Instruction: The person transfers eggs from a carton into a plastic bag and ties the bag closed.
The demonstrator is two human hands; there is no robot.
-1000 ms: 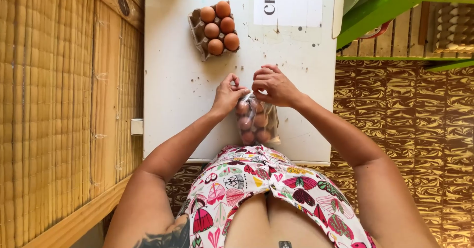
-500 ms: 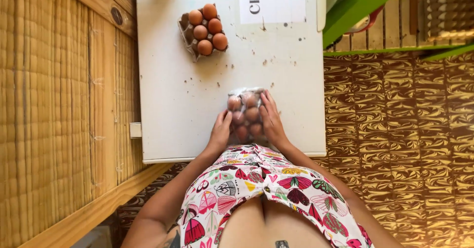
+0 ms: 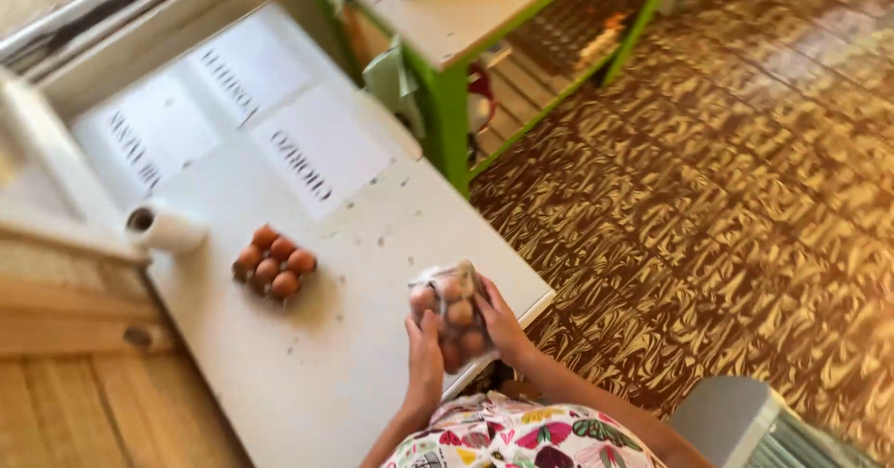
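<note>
My left hand [image 3: 426, 358] and my right hand [image 3: 501, 322] together hold a small tray of brown eggs wrapped in clear plastic film [image 3: 451, 315], just above the near edge of the white table [image 3: 354, 244]. The left hand grips its near left side, the right hand its right side. A second, unwrapped tray of several brown eggs [image 3: 273, 261] sits further left on the table, apart from both hands.
A roll of clear film [image 3: 166, 228] lies by the wooden wall at the left. Paper sheets with writing [image 3: 319, 152] lie at the far end. A green-framed table [image 3: 456, 21] stands beyond; a grey bin [image 3: 745, 426] sits on the patterned floor.
The view has swung round and tilted up. The wrapped egg tray, resting on the table between my hands before, is now lifted in both hands at the table's edge.
</note>
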